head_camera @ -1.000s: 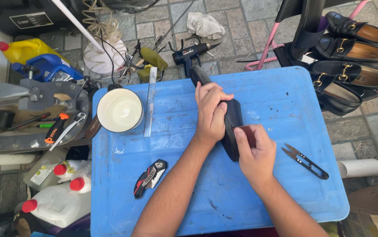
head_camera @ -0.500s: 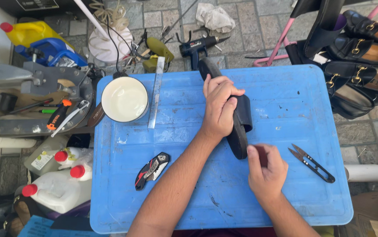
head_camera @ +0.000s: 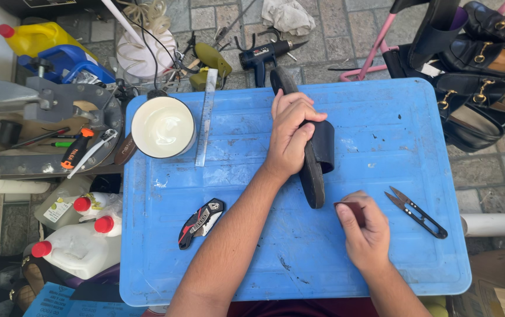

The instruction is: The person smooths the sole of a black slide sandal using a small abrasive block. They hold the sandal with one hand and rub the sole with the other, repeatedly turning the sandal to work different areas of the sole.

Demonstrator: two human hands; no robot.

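Observation:
My left hand point(head_camera: 290, 132) presses down on a black slide sandal point(head_camera: 314, 176) that stands on its edge on the blue plastic table point(head_camera: 240, 246). The sandal's strap shows just right of my fingers. My right hand point(head_camera: 367, 232) is off the sandal, below and to the right of its near end. It pinches a small dark reddish-brown piece point(head_camera: 352, 210) between thumb and fingers. Black thread snips point(head_camera: 415, 211) lie on the table right of that hand.
A white round lidded tub point(head_camera: 163, 127) and a metal ruler point(head_camera: 206, 114) sit at the table's far left; a folding utility knife point(head_camera: 201, 221) lies near left. Black loafers point(head_camera: 487, 76) stand on a rack at right. Glue bottles point(head_camera: 79, 243), tools and a heat gun point(head_camera: 267, 56) surround the table.
My right hand has come off the sandal and drawn back toward me with the small dark piece. The left hand stays on the sandal.

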